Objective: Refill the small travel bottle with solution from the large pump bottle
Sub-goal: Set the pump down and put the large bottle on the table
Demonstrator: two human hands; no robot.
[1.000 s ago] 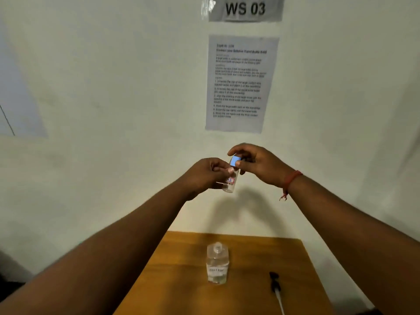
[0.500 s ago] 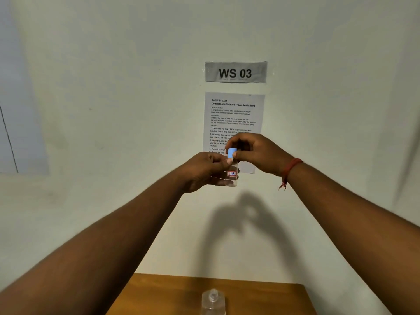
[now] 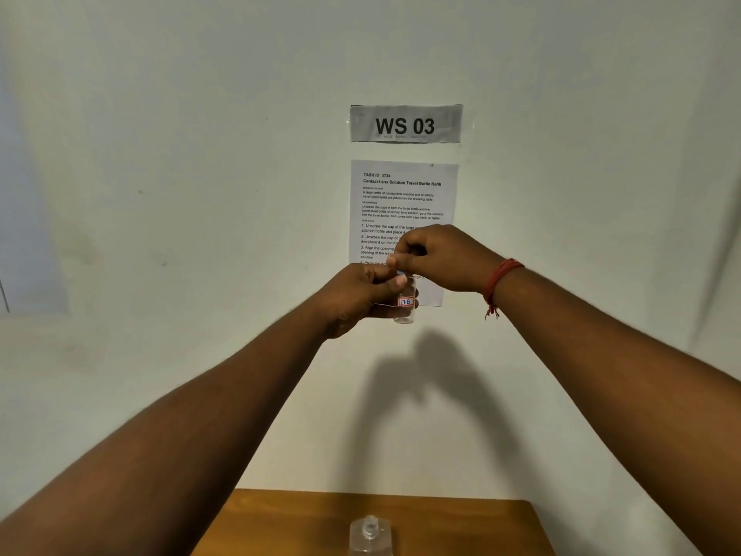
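Since the earlier frame your view has tilted up: more wall shows and only the far strip of the wooden surface [image 3: 461,523] remains at the bottom edge. Your left hand [image 3: 361,294] is curled round the small travel bottle [image 3: 405,305], gripping its clear body upright in front of the wall; a red-bordered label reads "17B". Your right hand [image 3: 437,256] sits directly above, fingers curled and pinching the blue cap [image 3: 403,273], of which only a sliver shows. A red thread bracelet [image 3: 499,280] is on the right wrist. Below, the large bottle [image 3: 369,535] stands on the surface, neck open. Behind your hands hang the instruction sheet [image 3: 405,202] and the "WS 03" sign [image 3: 405,124].
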